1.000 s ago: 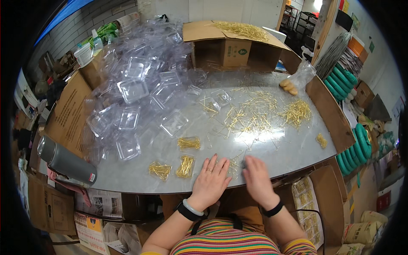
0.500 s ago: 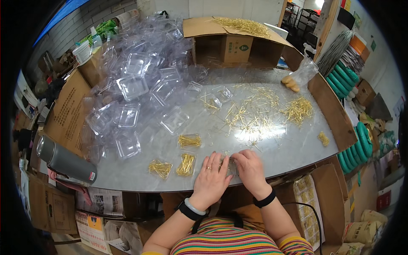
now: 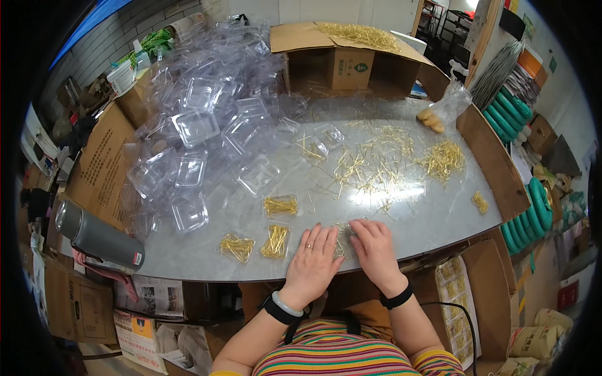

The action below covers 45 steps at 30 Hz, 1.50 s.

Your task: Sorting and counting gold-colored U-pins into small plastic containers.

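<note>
Both hands lie side by side on the grey table (image 3: 401, 222), at its near edge. The left hand (image 3: 313, 260) lies flat, palm down, fingers spread and pinching nothing. The right hand (image 3: 374, 245) has its fingers curled down over a small clear packet of gold pins (image 3: 343, 237), which sits between the two hands; whether the fingertips actually pinch it cannot be told. Just left of the left hand lie two filled pin packets (image 3: 276, 241) (image 3: 237, 246), and a third (image 3: 280, 205) lies beyond them. Farther from the hands, toward the table's middle, loose gold pins (image 3: 376, 166) are scattered, with a denser heap (image 3: 444, 160) to their right. A pile of empty clear plastic trays (image 3: 207, 125) covers the table's far left. An open cardboard box (image 3: 342, 59) stands at the far edge.
</note>
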Motion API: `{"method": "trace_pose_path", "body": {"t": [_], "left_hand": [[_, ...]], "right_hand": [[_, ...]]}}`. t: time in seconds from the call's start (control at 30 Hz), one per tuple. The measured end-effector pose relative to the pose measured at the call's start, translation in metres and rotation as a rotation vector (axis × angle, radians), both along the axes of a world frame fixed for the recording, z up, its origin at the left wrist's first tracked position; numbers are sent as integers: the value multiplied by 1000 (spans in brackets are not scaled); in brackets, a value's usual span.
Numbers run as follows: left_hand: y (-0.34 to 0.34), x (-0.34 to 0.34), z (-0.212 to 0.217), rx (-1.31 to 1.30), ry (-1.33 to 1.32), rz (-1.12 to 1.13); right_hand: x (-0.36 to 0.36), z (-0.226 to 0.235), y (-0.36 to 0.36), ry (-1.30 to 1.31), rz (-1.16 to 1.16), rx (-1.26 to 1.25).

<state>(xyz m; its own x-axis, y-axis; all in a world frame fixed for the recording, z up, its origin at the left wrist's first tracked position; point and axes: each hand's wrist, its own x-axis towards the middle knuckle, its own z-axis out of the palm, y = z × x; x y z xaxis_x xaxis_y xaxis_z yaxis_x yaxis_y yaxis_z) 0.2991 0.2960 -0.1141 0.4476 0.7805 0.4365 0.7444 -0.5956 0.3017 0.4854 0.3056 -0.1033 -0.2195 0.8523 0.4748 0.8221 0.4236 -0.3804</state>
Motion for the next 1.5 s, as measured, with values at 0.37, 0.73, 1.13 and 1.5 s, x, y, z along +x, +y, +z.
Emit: {"method": "trace_pose_path", "body": {"t": [0.37, 0.73, 1.13, 1.5], "left_hand": [[1, -9, -1, -5, -21, -133], [6, -7, -1, -61, 39, -103], [2, -3, 2, -68, 51, -82], [5, -8, -1, -102, -100, -122]], "right_hand": [[3, 5, -8, -3, 41, -119], [7, 22, -17, -42, 224, -132], [36, -6, 4, -144, -161, -55], [13, 5, -13, 113, 242, -106]]}}
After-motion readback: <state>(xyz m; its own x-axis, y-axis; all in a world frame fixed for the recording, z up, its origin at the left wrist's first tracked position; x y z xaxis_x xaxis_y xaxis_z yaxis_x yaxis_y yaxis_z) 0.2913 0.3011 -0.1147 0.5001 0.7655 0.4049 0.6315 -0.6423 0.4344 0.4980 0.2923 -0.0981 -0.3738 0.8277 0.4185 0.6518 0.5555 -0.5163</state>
